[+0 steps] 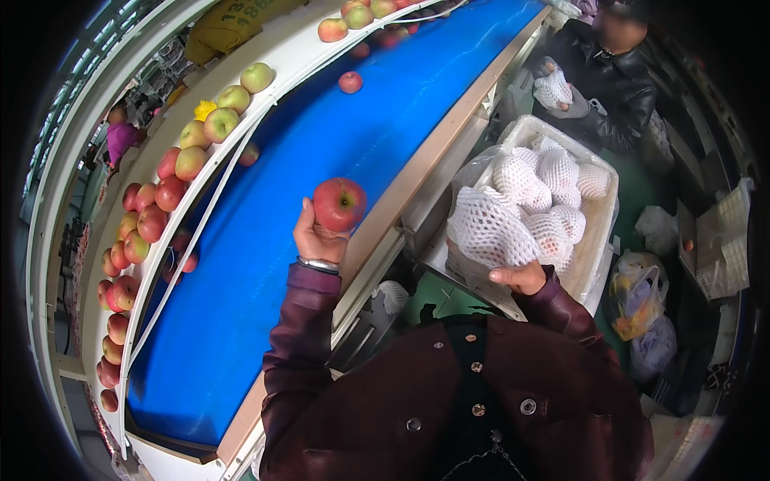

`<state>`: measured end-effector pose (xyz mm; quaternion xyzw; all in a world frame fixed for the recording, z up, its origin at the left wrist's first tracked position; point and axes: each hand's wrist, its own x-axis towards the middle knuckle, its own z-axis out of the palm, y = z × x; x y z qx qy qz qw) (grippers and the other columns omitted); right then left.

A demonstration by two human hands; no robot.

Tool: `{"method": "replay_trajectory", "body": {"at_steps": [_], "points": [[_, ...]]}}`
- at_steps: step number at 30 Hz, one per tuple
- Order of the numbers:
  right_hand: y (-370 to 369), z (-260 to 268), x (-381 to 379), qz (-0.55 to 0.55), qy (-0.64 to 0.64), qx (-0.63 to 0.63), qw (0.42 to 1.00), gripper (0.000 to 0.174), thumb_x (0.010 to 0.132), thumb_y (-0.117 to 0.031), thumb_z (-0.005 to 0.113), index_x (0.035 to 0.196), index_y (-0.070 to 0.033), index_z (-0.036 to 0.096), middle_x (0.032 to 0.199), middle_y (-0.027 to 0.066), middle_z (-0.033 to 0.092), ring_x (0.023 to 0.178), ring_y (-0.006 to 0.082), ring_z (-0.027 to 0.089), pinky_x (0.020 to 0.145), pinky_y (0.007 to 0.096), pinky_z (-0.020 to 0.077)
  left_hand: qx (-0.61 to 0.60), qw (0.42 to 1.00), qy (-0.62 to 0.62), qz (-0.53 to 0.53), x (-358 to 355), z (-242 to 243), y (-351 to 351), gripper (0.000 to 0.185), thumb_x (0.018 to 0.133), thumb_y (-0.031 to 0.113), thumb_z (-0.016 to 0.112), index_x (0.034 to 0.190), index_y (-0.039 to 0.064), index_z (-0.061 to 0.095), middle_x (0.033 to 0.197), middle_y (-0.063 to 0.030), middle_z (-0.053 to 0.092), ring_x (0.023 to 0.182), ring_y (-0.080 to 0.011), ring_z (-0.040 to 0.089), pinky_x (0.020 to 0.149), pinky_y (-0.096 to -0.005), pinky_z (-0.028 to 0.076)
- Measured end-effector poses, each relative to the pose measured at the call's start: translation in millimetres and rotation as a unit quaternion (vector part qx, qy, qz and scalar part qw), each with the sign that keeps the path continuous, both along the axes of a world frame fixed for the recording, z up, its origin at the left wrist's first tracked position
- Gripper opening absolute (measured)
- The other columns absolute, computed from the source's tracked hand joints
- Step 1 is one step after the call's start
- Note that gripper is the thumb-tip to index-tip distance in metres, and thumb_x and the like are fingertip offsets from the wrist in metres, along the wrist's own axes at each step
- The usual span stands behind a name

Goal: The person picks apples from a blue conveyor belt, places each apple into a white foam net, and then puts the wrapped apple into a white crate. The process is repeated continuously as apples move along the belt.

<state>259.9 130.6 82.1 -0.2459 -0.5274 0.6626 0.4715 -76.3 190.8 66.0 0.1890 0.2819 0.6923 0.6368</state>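
A red apple (pixel 340 204) rests in my left hand (pixel 319 240), palm up, above the near edge of a blue conveyor belt (pixel 289 156). My right hand (pixel 523 276) grips a white foam net sleeve (pixel 490 228), with the thumb on its lower edge. Whether anything is inside that sleeve is hidden. Behind it stands a white foam crate (pixel 601 258) lined with clear plastic. Several net-wrapped fruits (pixel 520 177) lie in the crate, heaped towards its far and left side.
Red and greenish apples (pixel 170 192) line a white ledge (pixel 289 66) beyond the belt. A wooden rail (pixel 445 141) edges the belt. At upper right, a gloved person (pixel 601 78) holds a net-wrapped item (pixel 552 90). Filled plastic bags (pixel 637 288) sit right of the crate.
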Motion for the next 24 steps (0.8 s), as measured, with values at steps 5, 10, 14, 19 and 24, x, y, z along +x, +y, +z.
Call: {"method": "replay_trajectory", "body": {"at_steps": [5,10,14,19,24], "points": [[10.6,5.7,10.2,-0.057,-0.106,0.147,0.982,0.092,0.066,-0.021,0.082,0.138,0.003,0.03,0.138,0.0155,0.037,0.13,0.0265,0.032,0.108,0.0373,0.0213,0.059,0.975,-0.079,-0.2,127.0,11.1,-40.1,0.069,0.083,0.056,0.052,0.132,0.008,0.038,0.131,-0.0143,0.044,0.111,-0.0341,0.049,0.088,-0.0495,0.041],[-2.4,1.1,26.0,-0.126,-0.092,0.166,0.974,0.078,0.071,-0.022,0.078,0.133,0.001,0.037,0.131,0.0142,0.045,0.121,0.0254,0.042,0.103,0.0365,0.0318,0.104,0.953,0.063,-0.277,194.8,9.9,-55.2,0.068,0.087,0.052,0.051,0.134,0.005,0.035,0.129,-0.0134,0.046,0.115,-0.0284,0.048,0.091,-0.0436,0.043],[-23.2,-3.1,47.2,-0.14,-0.008,-0.007,0.99,0.054,0.084,-0.023,0.066,0.127,0.002,0.045,0.118,0.0108,0.055,0.105,0.0205,0.053,0.091,0.0325,0.0438,0.05,0.942,0.113,-0.312,224.6,9.0,-63.4,0.057,0.093,0.048,0.041,0.13,0.004,0.039,0.123,-0.0108,0.051,0.111,-0.0226,0.052,0.089,-0.0379,0.045],[-37.4,-11.7,70.3,-0.137,0.114,-0.183,0.967,0.046,0.089,-0.03,0.06,0.12,0.003,0.05,0.103,0.012,0.06,0.087,0.0185,0.059,0.075,0.0305,0.0503,-0.043,0.937,0.041,-0.343,242.6,8.0,-66.0,0.05,0.095,0.046,0.037,0.126,0.008,0.044,0.12,-0.0104,0.054,0.101,-0.0227,0.057,0.079,-0.0381,0.051],[-39.9,-23.1,78.0,-0.152,0.122,-0.227,0.954,0.038,0.09,-0.028,0.058,0.114,0.001,0.053,0.095,0.0089,0.06,0.078,0.0152,0.059,0.068,0.0285,0.0499,-0.075,0.931,0.003,-0.357,250.3,4.2,-67.5,0.05,0.094,0.048,0.038,0.125,0.008,0.044,0.118,-0.0101,0.055,0.099,-0.0219,0.058,0.075,-0.0374,0.051]]}}
